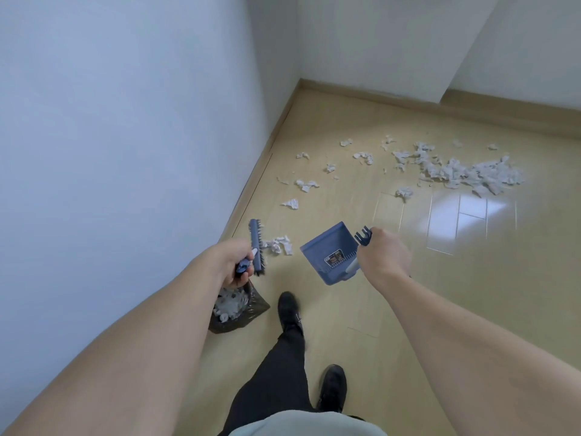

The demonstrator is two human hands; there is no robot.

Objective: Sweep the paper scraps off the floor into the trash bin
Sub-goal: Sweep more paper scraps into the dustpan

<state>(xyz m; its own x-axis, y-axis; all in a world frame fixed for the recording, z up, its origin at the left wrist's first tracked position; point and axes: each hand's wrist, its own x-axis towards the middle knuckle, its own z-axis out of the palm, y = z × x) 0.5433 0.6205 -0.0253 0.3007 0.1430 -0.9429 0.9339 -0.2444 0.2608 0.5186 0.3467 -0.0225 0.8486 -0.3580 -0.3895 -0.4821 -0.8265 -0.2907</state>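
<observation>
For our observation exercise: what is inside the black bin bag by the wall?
White paper scraps lie inside the bin bag. The left hand and forearm cover its near side, hiding how full it is.

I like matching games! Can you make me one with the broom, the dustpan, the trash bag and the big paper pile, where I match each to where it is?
Things:
1. broom
2. dustpan
3. trash bag
4. big paper pile

Places:
A. far ahead on the floor, to the right
B. in the left hand
C. on the floor under the left hand
D. in the right hand

Pairs: 1-B, 2-D, 3-C, 4-A
</observation>
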